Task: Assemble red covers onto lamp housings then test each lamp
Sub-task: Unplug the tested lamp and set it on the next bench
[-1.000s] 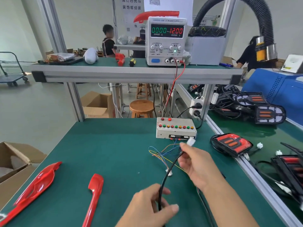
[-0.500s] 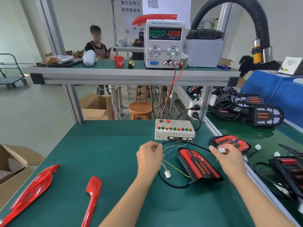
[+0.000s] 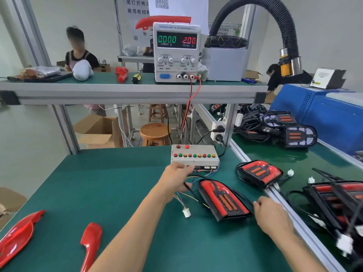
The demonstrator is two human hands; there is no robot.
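Your left hand (image 3: 176,178) is up at the front edge of the test box (image 3: 194,156), fingers curled in around the black cable (image 3: 191,193) right where the box's sockets are — I can't tell whether the plug itself is between your fingertips, the hand hides it. Your right hand (image 3: 272,217) sits just beside the near right corner of the lamp (image 3: 223,200), fingertips pinching the other run of that black cable where it leaves the housing.

The lamp lies flat on the green mat (image 3: 117,193) between your two hands, red cover facing up, long side angled toward you. A bundle of thin coloured wires (image 3: 183,198) trails out from under your left hand and ends in a loose white connector (image 3: 186,213) lying on the mat, touching nothing else.

A second lamp (image 3: 258,173) rests at the right edge of the mat, partly on the aluminium rail, well apart from the one you're working on. Two loose red covers lie off to your left — the big one (image 3: 16,236) at the near-left corner, the smaller one (image 3: 91,242) beside it.

Up on the shelf the power supply (image 3: 176,52) reads 0.000 on the green current display; the red voltage digits are partly blurred. Its red and black leads (image 3: 189,107) hang down behind the test box.
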